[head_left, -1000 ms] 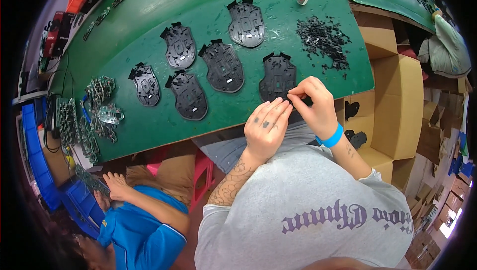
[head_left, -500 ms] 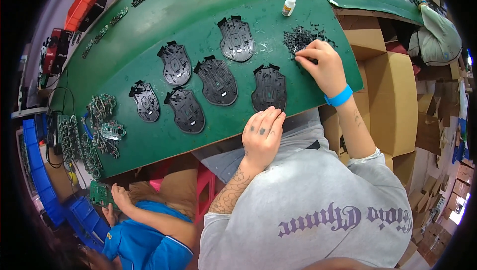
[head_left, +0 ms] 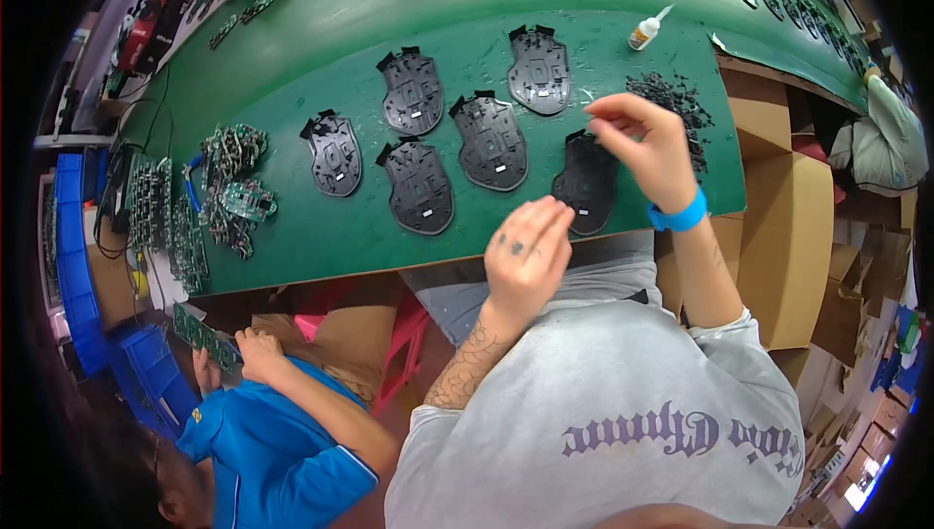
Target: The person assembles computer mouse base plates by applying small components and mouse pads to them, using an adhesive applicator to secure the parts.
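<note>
A black computer-mouse base (head_left: 587,179) lies near the front edge of the green table, in front of me. My left hand (head_left: 528,255) is at its near left edge, fingers pressed together and bent against it, with the thumb hidden. Over the far end of the same base, my right hand (head_left: 644,145) holds thumb and forefinger in a pinch. Whatever is between those fingertips is too small to make out. Just beyond that hand spreads a heap of small black parts (head_left: 671,96), partly covered by it.
Several more mouse bases (head_left: 491,145) lie to the left. A white dropper bottle (head_left: 643,35) stands beyond the heap. Circuit boards (head_left: 238,203) pile up at the left end. A co-worker in blue (head_left: 282,451) holds a green board (head_left: 202,336). Cardboard boxes (head_left: 778,208) stand right.
My right hand has left the heap of small parts and come over the far end of the mouse base. My left hand stays by the base. The whole view has shifted.
</note>
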`<state>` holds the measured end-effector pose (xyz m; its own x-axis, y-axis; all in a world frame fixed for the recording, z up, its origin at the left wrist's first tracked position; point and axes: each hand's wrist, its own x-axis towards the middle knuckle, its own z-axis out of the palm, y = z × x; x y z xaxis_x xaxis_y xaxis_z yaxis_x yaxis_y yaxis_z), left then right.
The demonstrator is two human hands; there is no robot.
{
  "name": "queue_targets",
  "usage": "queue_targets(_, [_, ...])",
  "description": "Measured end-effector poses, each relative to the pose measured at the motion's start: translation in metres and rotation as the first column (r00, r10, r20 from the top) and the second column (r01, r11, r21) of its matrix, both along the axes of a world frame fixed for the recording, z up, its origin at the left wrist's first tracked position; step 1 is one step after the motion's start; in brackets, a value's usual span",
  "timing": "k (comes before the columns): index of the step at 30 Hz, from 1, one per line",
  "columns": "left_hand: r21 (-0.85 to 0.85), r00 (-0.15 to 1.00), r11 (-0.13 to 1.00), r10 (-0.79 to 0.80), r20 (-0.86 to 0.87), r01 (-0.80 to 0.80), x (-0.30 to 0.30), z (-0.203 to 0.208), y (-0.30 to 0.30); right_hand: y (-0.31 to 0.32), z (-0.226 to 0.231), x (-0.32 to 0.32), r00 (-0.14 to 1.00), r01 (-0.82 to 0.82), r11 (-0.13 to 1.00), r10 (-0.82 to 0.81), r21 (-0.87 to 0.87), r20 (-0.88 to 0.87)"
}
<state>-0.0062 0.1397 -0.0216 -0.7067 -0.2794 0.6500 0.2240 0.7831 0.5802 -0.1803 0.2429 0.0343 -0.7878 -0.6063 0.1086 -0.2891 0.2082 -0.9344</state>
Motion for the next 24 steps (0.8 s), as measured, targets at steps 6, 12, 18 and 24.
queue_targets(6, [-0.133, 0.98, 0.978, 0.176, 0.093, -0.163, 0.001, -0.005, -0.025, -0.046, -0.029, 0.033, 0.979, -0.091, 0.987, 0.113, -0.135, 0.172])
queue_targets(12, [-0.131, 0.971, 0.976, 0.193, 0.144, -0.175, 0.002, -0.008, -0.025, -0.054, -0.024, 0.033, 0.97, -0.126, 0.991, 0.133, 0.046, -0.205])
queue_targets(18, [-0.136, 0.972, 0.977, 0.186, 0.146, -0.167, 0.002, -0.008, -0.025, -0.05, -0.027, 0.033, 0.972, -0.126, 0.984, 0.148, 0.126, -0.185])
queue_targets(24, [-0.134, 0.972, 0.976, 0.19, 0.141, -0.172, 0.002, -0.009, -0.025, -0.051, -0.026, 0.032, 0.967, -0.138, 0.98, 0.165, 0.143, -0.196])
